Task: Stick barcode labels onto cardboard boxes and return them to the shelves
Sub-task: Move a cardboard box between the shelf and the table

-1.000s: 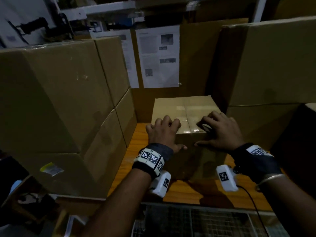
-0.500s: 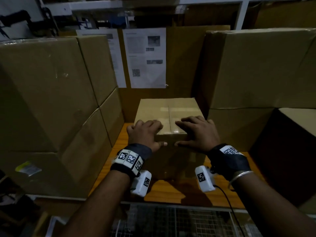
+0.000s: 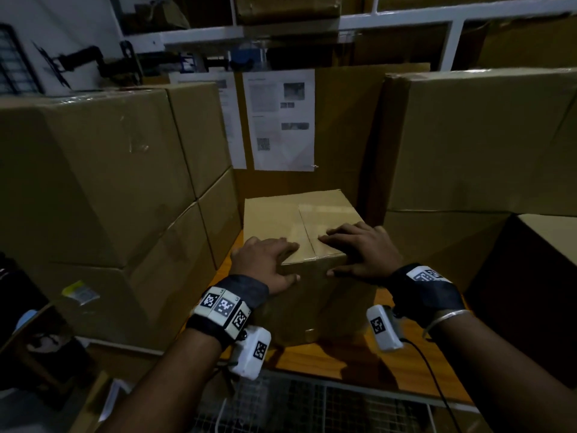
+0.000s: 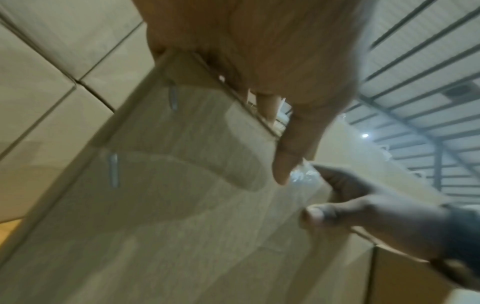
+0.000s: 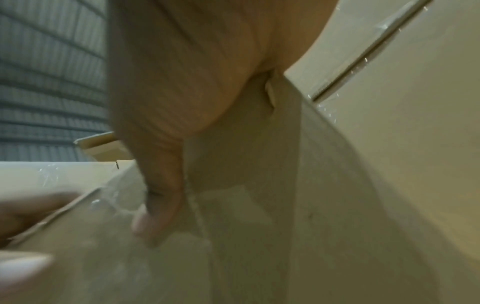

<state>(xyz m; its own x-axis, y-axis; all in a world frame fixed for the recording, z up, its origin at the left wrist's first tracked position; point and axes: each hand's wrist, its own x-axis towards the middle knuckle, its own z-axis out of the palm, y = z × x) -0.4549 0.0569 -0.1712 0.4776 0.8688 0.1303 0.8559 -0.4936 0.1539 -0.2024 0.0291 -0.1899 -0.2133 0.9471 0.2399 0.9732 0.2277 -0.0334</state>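
A small taped cardboard box (image 3: 281,220) stands on the wooden shelf board (image 3: 312,360) between taller stacks. My left hand (image 3: 265,257) lies over its near top edge on the left, fingers flat on the top and thumb against the front face. On the right, my right hand (image 3: 362,251) rests the same way, with its fingers reaching the taped centre seam. In the left wrist view my left hand (image 4: 259,51) drapes over the box (image 4: 182,205) and the right hand (image 4: 363,209) shows beside it. The right wrist view shows my right hand (image 5: 182,82) against the box (image 5: 259,226).
Large cartons (image 3: 109,182) are stacked close on the left, one carrying a yellow label (image 3: 79,292). More cartons (image 3: 468,145) rise on the right, with a dark box (image 3: 530,276) nearer me. Printed sheets (image 3: 282,120) hang behind. Wire mesh (image 3: 312,407) lies below the shelf edge.
Both hands stay on the box's near top edge. My left fingers have flattened from a curl and the right fingers have straightened. The head view has shifted.
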